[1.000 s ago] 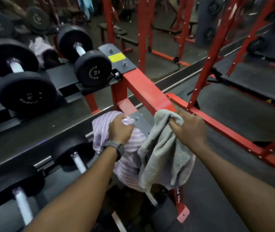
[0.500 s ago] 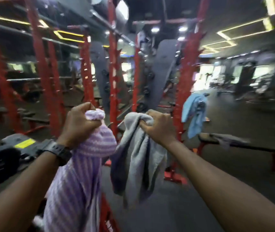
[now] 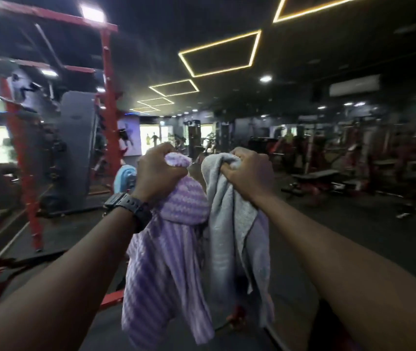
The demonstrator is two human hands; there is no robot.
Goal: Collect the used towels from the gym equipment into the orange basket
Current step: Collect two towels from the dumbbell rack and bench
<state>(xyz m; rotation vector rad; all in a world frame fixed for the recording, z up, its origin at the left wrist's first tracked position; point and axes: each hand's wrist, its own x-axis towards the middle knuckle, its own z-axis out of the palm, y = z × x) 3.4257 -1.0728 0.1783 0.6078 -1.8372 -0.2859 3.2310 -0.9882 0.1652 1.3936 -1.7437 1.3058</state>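
Purple towel: striped cloth point(image 3: 166, 262), bunched at its top inside the left hand point(image 3: 157, 174), the rest hanging loose below the fist.
Grey towel: plain cloth point(image 3: 229, 231), gathered at one end in the right hand point(image 3: 248, 174), hanging just beside the purple one, their folds touching lower down.
Left hand: fingers curled tight round the towel, knuckles up, a dark watch point(image 3: 125, 205) on the wrist.
Right hand: same closed grip on its towel, thumb side turned inward, level with the left.
Arms: both stretched forward and a little raised, fists near each other at about chest height.
Basket: the orange one is nowhere in sight from where the person faces, so I cannot say how far the walk is.
Blue towel: something pale blue point(image 3: 124, 177) shows behind the left wrist by the red rack point(image 3: 112, 117); likely another one to collect, though it is blurred.
Risk one: long tails swing near the knees and could catch underfoot or on a rack post while walking.
Risk two: with both hands full, reaching for the blue one may loosen a grip and drop a towel on the floor point(image 3: 353, 236).
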